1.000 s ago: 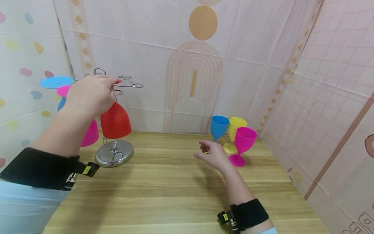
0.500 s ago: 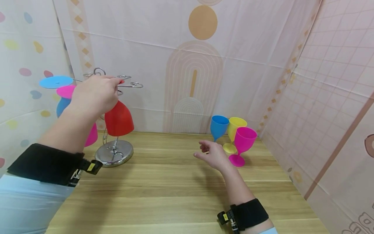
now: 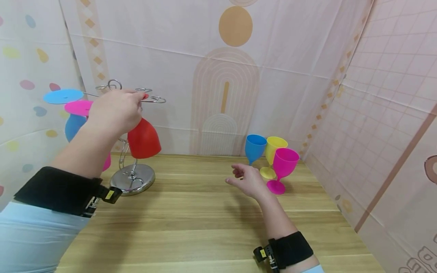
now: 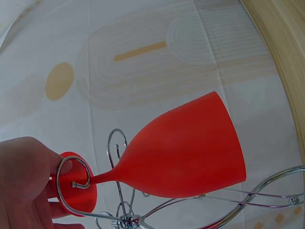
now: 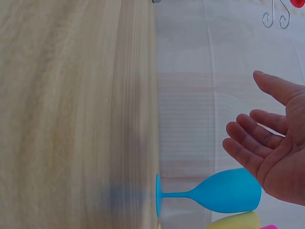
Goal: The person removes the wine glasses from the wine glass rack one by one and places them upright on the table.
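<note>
My left hand (image 3: 114,113) holds a red plastic goblet (image 3: 145,140) upside down by its foot, high at the metal goblet rack (image 3: 133,178). In the left wrist view the fingers (image 4: 28,176) grip the rim of the foot, and a curled wire hook (image 4: 86,167) of the rack overlaps the foot and the top of the stem. The bowl hangs tilted, mouth downward. My right hand (image 3: 249,180) hovers over the table with loosely bent fingers and holds nothing. Close by it stands an upright blue goblet (image 5: 224,191).
A yellow goblet (image 3: 275,146) and a pink goblet (image 3: 285,163) stand upright beside the blue one. On the rack's left side, another blue goblet (image 3: 74,127) and a pink goblet (image 3: 78,107) hang upside down, partly hidden by my left arm. Patterned cloth (image 3: 170,68) hangs behind the table.
My left hand and the red goblet have shifted a little to the right along the rack, uncovering more of the hanging blue goblet. The right hand stays in place.
</note>
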Demonstrator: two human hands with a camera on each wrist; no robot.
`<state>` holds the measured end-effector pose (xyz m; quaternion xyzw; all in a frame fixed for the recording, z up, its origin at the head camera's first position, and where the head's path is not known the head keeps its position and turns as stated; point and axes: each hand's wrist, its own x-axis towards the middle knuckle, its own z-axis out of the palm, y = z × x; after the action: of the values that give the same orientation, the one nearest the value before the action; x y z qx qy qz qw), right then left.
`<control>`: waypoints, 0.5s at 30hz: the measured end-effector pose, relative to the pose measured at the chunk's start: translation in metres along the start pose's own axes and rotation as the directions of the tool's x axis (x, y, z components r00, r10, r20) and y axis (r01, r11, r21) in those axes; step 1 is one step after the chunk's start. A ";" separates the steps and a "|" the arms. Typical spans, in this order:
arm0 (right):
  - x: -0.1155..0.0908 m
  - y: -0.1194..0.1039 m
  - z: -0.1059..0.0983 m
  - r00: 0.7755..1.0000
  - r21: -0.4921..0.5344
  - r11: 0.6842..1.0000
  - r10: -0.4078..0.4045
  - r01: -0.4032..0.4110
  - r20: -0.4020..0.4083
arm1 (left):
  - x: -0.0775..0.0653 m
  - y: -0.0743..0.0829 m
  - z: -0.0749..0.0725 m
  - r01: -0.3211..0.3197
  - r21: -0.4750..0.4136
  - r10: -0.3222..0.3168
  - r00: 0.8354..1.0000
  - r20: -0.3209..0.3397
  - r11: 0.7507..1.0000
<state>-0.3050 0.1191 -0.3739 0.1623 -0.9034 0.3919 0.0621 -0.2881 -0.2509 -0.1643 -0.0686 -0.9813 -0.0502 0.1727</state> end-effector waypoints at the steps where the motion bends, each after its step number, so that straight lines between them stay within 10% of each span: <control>1: 0.000 0.000 0.000 1.000 0.000 1.000 0.000 0.000 0.001 | 0.000 0.001 0.000 -0.005 0.008 0.005 1.000 -0.002 1.000; 15: -0.001 -0.001 0.000 1.000 0.000 1.000 -0.001 0.001 0.001 | 0.000 0.014 0.005 -0.050 0.047 0.051 0.999 -0.010 0.998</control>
<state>-0.3039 0.1182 -0.3735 0.1632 -0.9034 0.3917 0.0619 -0.2881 -0.2364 -0.1680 -0.0891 -0.9792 -0.0232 0.1808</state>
